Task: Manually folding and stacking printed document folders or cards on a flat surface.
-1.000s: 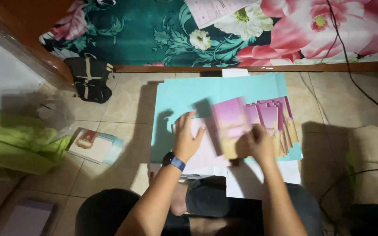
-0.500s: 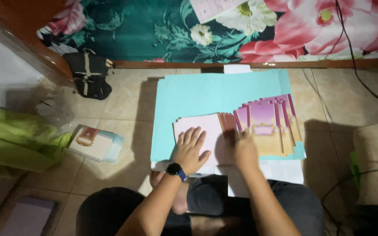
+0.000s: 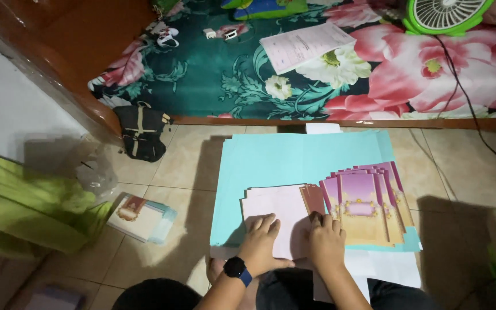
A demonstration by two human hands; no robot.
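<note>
Pale pink card (image 3: 276, 208) flat on the light blue sheet (image 3: 294, 161), face down, long axis running left to right, near edge toward the knees. Pressed at its near edge by the left hand (image 3: 261, 244) — fingers spread fairly wide and flat, palm down, gripping nothing. Black watch (image 3: 236, 268) on that wrist. Right hand (image 3: 326, 241) just beside the left, palm down too, fingers closer together, fingertips touching the right edge of the pink card where a brownish card edge (image 3: 315, 198) showed beneath.

Fanned stack of purple and gold cards (image 3: 365, 209) just right of the pink card, standing lengthwise away from the body, overlapped like shingles toward the right. White paper (image 3: 386, 270) under the blue sheet's near edge.

Elsewhere — small stack of cards (image 3: 142, 217) on the tiled floor (image 3: 185, 161) to the left, black bag (image 3: 140, 136) against the bed, floral bedspread (image 3: 317, 74) above, green fan (image 3: 446, 14) at top right.
</note>
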